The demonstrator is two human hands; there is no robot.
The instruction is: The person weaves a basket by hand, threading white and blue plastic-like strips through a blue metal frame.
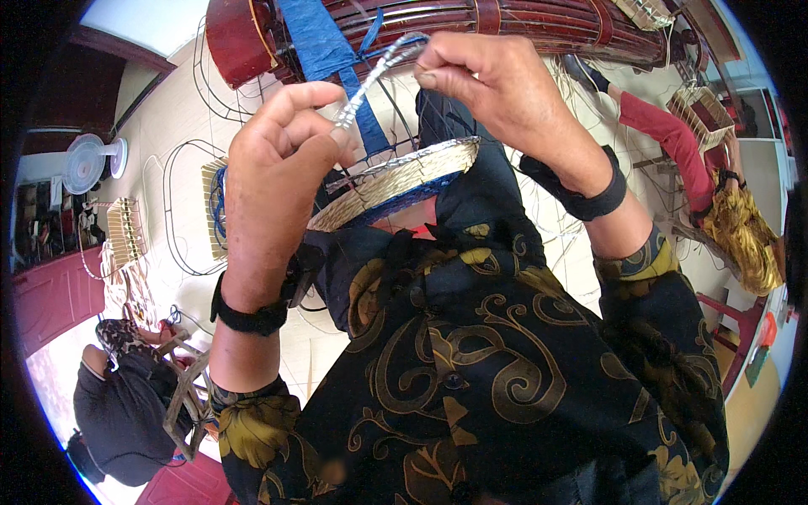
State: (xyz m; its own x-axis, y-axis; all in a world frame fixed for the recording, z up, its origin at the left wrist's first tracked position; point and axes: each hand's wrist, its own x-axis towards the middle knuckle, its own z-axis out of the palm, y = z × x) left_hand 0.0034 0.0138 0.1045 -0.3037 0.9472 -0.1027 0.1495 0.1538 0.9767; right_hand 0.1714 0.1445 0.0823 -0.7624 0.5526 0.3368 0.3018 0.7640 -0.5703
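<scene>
A shiny silver twisted strand (pixel 370 82) arches between my two raised hands. My left hand (pixel 278 168) is closed in a pinch on its lower end, between thumb and forefinger. At its upper end my right hand (pixel 518 93) is also closed, thumb against fingers. Below them, by my lap, lies a partly woven basket (pixel 396 181) with a cream band, blue weaving under it and silver along its edge. Dark thin frame rods rise from the basket, partly hidden behind my left hand.
A dark red slatted wooden bench (pixel 438 29) stands ahead, with blue cloth (pixel 324 42) hanging over it. Wire frames and cream baskets (pixel 124 227) sit around on the tiled floor. Co-workers sit at the lower left (pixel 130 412) and at the right (pixel 673 143). A fan (pixel 87 164) stands far left.
</scene>
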